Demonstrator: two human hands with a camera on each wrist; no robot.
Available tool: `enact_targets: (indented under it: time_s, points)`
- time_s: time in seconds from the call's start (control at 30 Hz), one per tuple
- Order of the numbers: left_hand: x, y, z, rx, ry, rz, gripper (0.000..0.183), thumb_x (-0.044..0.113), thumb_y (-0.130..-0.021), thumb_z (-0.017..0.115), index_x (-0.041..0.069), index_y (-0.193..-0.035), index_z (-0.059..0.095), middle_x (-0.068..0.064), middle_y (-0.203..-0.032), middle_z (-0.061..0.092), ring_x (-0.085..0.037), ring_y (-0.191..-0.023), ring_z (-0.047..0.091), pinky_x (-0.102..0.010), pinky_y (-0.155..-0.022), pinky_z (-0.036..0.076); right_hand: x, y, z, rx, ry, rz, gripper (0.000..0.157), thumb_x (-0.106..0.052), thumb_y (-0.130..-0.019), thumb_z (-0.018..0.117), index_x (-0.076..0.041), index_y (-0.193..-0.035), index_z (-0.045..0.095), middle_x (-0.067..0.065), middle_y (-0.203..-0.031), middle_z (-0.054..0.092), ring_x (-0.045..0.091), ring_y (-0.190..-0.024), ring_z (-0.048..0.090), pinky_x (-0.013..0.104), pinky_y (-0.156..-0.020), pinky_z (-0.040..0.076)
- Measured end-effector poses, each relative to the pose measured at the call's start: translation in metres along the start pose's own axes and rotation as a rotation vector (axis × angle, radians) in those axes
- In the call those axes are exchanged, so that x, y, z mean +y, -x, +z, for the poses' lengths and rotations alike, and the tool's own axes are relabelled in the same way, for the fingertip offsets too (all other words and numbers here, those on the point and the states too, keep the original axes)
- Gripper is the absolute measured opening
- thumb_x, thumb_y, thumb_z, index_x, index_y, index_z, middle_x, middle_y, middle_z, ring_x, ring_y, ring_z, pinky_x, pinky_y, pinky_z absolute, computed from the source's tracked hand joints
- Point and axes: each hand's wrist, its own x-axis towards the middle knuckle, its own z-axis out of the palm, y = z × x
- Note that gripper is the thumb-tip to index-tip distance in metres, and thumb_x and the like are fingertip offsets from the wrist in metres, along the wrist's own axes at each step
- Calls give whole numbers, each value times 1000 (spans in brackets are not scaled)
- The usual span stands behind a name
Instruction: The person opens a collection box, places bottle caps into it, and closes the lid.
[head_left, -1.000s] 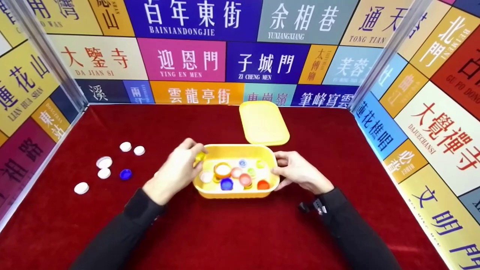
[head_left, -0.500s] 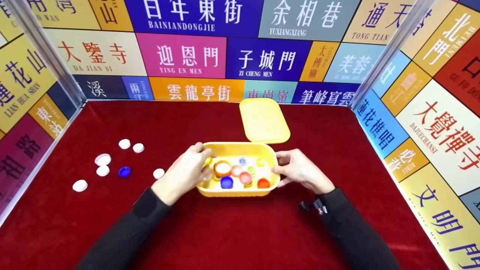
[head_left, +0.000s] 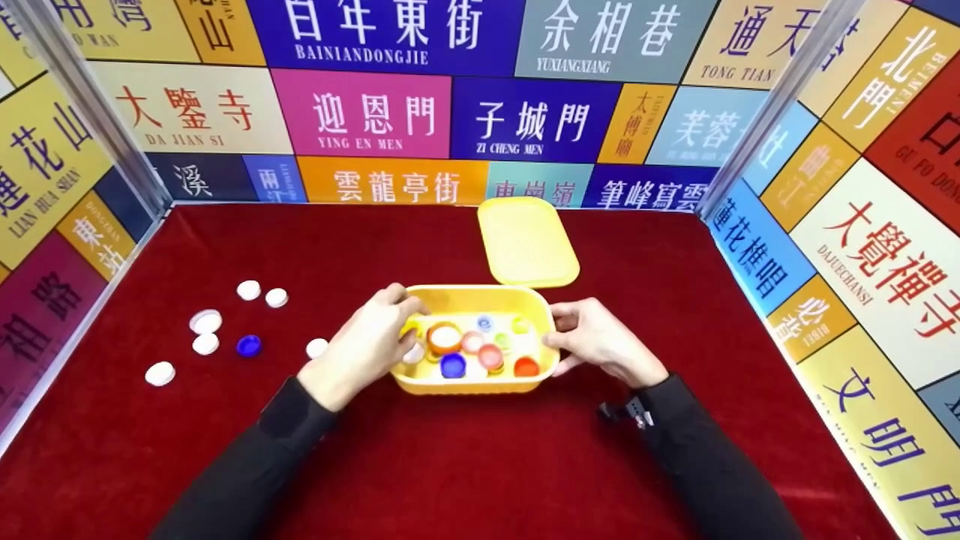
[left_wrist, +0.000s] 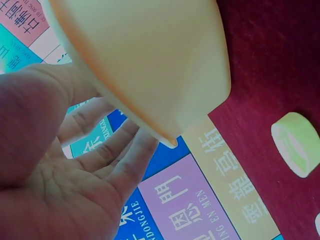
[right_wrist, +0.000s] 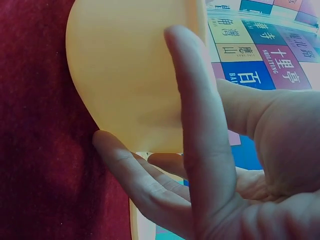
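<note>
A shallow yellow plastic box (head_left: 472, 388) sits on the red cloth, with several coloured bottle caps inside, among them an orange cap (head_left: 444, 339), a blue cap (head_left: 453, 365) and a red cap (head_left: 526, 366). My left hand (head_left: 366, 343) reaches over the box's left end and pinches a yellow cap (head_left: 412, 325) just inside it. In the left wrist view those fingertips are hidden behind the box wall. At the opposite end, my right hand (head_left: 600, 341) holds the box, its fingers against the outer wall in the right wrist view.
The yellow lid (head_left: 529, 241) lies behind the box. On the left of the cloth are several white caps (head_left: 205, 322) and one blue cap (head_left: 249, 346). Another white cap (head_left: 317, 348) lies beside my left wrist. Sign-printed panels (head_left: 375, 112) enclose the table.
My left hand has moved right, bringing the yellow cap from over the box's left rim to inside it. A white cap beside the left wrist has come into view. The right hand stays put.
</note>
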Motion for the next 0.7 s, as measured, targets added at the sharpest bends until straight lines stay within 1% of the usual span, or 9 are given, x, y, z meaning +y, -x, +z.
enact_targets:
  time_s: [0.2,0.37,0.43,0.57,0.7]
  points:
    - [-1,0,-1,17,-4,-13,28,4,-100,89,3,-127,82,-17,-121,72,-33,-109,72,-44,-95,69,0,0,0,1,-6,-1,51,6,-105,71,5,-156,68,36,-138,78,39,-99,88,40,-69,73]
    - [-4,-1,-3,38,-7,-26,25,7,-103,86,4,-127,82,-16,-124,73,-33,-112,72,-44,-95,70,0,0,0,-2,-7,1,51,6,-105,71,6,-156,68,36,-138,78,36,-96,88,40,-68,73]
    - [-7,-1,-5,39,-10,-42,25,9,-104,86,4,-128,82,-17,-126,73,-32,-113,72,-44,-96,70,0,0,0,-1,-4,2,51,6,-105,71,6,-156,68,36,-137,78,34,-95,88,39,-68,73]
    - [-19,-1,-9,52,-17,-73,25,11,-106,83,4,-130,82,-18,-128,73,-34,-115,72,-47,-99,70,-1,1,0,1,0,6,51,5,-105,71,8,-156,67,36,-137,78,33,-95,88,39,-69,73]
    - [-35,1,-13,80,-18,-110,26,13,-108,80,5,-133,82,-18,-128,74,-38,-118,72,-52,-103,69,-2,0,0,5,2,11,50,6,-105,71,8,-155,67,36,-137,78,35,-96,88,40,-69,73]
